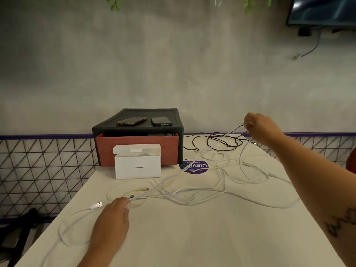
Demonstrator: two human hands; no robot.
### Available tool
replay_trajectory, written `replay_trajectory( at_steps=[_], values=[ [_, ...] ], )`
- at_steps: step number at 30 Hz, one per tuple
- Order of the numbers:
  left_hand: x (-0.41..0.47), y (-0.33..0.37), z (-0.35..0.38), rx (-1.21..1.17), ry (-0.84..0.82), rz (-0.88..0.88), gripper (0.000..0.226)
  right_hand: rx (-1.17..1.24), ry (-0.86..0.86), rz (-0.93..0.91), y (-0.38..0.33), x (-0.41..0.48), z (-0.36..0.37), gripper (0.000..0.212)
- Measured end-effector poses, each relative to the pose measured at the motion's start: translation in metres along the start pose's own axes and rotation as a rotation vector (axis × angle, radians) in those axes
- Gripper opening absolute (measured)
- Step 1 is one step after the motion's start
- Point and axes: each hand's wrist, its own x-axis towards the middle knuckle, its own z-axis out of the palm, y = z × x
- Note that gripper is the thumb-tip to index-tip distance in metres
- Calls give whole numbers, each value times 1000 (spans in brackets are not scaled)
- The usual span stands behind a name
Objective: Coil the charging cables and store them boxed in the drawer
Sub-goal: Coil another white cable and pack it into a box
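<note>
**Both hands on a white cable amid the tangle**

The pale counter [192,237] ran from the camera to a grey wall. At its far end stood a black drawer unit [107,130], its red drawer [107,151] pulled slightly out with dark things showing inside. Loose white cables [212,189] sprawled uncoiled over the middle and right of the counter, crossing one another, and a black cable [221,149] lay looped behind them near the far edge. A white box [137,168] stood just in front of the drawer, its lid tilted open.

The left hand [113,214] lay low over the near counter, fingertips pinching a white cable beside a small dark plug. The right hand [260,128] was raised at the far right, fingers pinching a white cable lifted clear of the counter; whether this was the same cable could not be told.

A round purple sticker [200,167] lay right of the box. Two phones [132,121] [161,121] rested on the unit's top. A white USB plug [97,205] lay just left of the left hand.
</note>
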Motion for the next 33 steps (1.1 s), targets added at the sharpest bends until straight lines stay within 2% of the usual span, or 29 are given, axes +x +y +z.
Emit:
replay_trajectory(
  at_steps=[3,5,9,12,15,17,20,25,29,31,33],
  values=[
    [-1,4,-2,41,-9,-13,11,-142,-86,36,27,-16,10,18],
    [0,6,-4,12,0,-104,15,-229,-83,63,41,-26,12,20],
    [0,10,-8,-62,7,-189,18,-170,-24,306,71,-36,7,22],
    [-2,16,-10,-40,-19,-133,13,104,-72,500,79,-31,2,24],
    [-4,17,-11,-19,-40,-102,11,777,-17,621,59,-26,-7,28],
    [-4,16,-12,-19,-47,-84,12,1047,27,608,39,-23,-18,26],
    [-6,16,-13,-29,-59,-59,13,1225,105,487,12,-16,-37,25],
    [-7,14,-12,-2,-46,-40,15,1230,221,305,-12,-6,-55,28],
    [-7,14,-12,6,-20,-15,12,1106,272,255,-4,-7,-52,30],
    [-6,14,-13,-48,22,5,12,998,268,230,3,-11,-45,32],
    [-5,18,-17,-189,104,-34,27,872,246,207,10,-15,-39,34]
  ],
)
